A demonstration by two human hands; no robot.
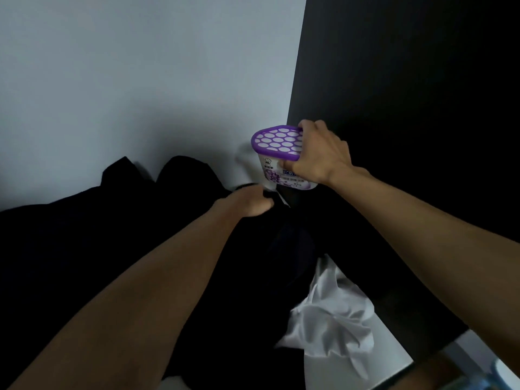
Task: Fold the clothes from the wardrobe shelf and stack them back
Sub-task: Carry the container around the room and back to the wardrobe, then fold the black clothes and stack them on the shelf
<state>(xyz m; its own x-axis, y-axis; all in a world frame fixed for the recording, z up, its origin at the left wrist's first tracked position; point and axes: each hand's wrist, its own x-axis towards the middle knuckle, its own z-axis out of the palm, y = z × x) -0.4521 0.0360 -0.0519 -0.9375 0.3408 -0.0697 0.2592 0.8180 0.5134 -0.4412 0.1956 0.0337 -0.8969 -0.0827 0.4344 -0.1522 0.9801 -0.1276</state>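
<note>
Right hand clasps a purple-lidded tub in the shelf corner; left hand grips the dark clothes.
The tub is close against the black side panel, with bare back wall open to its left. The clothes lie heaped and unfolded, a crumpled white garment at their near right edge. Both forearms reach forward.
</note>
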